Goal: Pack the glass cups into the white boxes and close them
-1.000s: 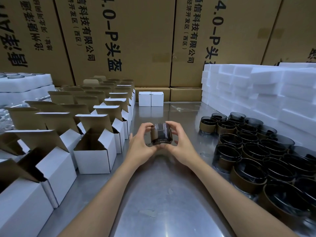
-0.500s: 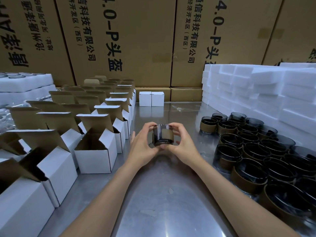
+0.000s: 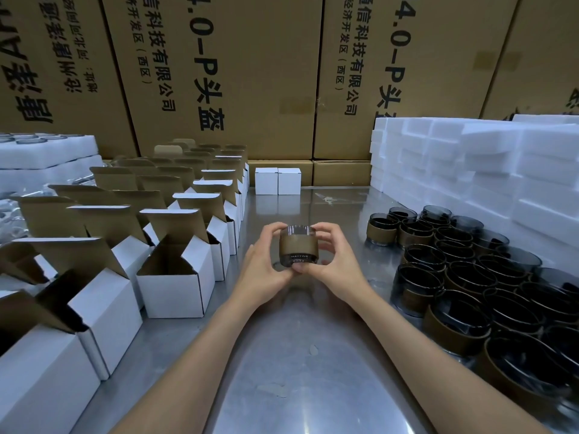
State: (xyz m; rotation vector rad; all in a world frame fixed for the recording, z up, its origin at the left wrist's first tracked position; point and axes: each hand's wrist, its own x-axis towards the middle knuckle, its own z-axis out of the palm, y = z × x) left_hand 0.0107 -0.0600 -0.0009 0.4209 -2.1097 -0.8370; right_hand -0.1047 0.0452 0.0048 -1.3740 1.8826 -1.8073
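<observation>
The smoked glass cup (image 3: 298, 245) has turned, its brown sleeve now facing the camera (upright above the steel table (image 3: 282, 371)); left hand (image 3: 266, 264) and right hand (image 3: 336, 266) both grip it.

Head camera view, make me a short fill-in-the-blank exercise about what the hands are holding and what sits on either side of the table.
1. Both hands, left hand and right hand, hold one glass cup wrapped in a ____ paper sleeve.
2. The open white boxes stand on the person's ____ side.
3. The waiting glass cups are grouped on the person's ____ side.
4. At the far end of the metal table stand ____ closed white boxes.

Missing words: brown; left; right; two
</observation>
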